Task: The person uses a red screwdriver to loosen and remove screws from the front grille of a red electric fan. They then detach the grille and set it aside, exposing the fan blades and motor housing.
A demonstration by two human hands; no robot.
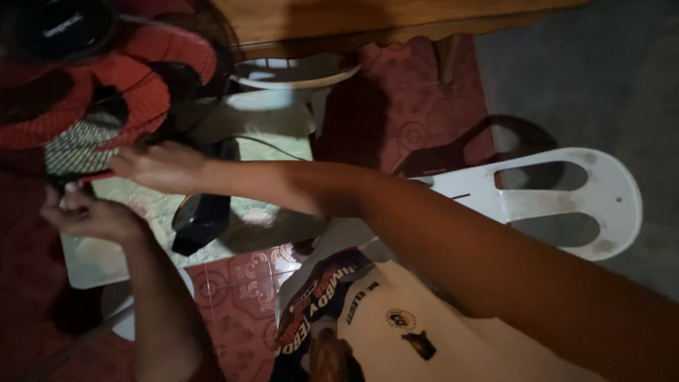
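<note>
An electric fan with red blades point(134, 78) and a black wire guard point(78, 152) fills the upper left, in dim light. My right hand point(159, 166) reaches across from the right and grips the guard's lower rim, fingers curled over the wires. Just below it, my left hand point(88, 212) comes up from the bottom edge with its fingers pinched on the same rim; what lies between the fingertips is too dark to make out. The fan's black hub point(60, 28) sits at the top left corner.
The fan's black base and stem point(201, 219) stand on a pale mat over red patterned floor tiles point(237, 283). A white plastic chair point(566, 194) is at the right, a wooden table edge point(353, 25) along the top, and a white printed garment point(403, 325) below.
</note>
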